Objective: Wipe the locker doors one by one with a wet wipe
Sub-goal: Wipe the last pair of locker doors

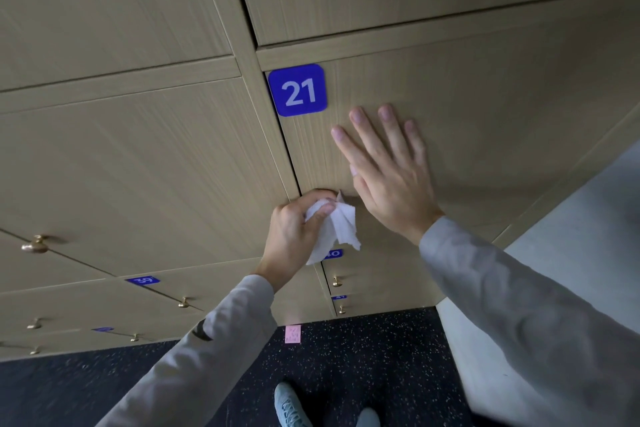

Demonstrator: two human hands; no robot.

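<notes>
A tan wood-grain locker door (485, 107) carries a blue plate with the number 21 (298, 90) in its upper left corner. My right hand (388, 173) lies flat on this door, fingers spread, just right of and below the plate. My left hand (298, 236) is at the door's left edge, lower down, closed around a crumpled white wet wipe (337, 229) that hangs from its fingers. Whether the wipe touches the door I cannot tell.
Neighbouring locker doors (138, 166) surround door 21; lower ones have brass knobs (34, 246) and blue plates such as 39 (143, 280). A pale wall (571, 253) stands to the right. Dark speckled floor (363, 357), a pink note (293, 334) and my shoes (291, 406) lie below.
</notes>
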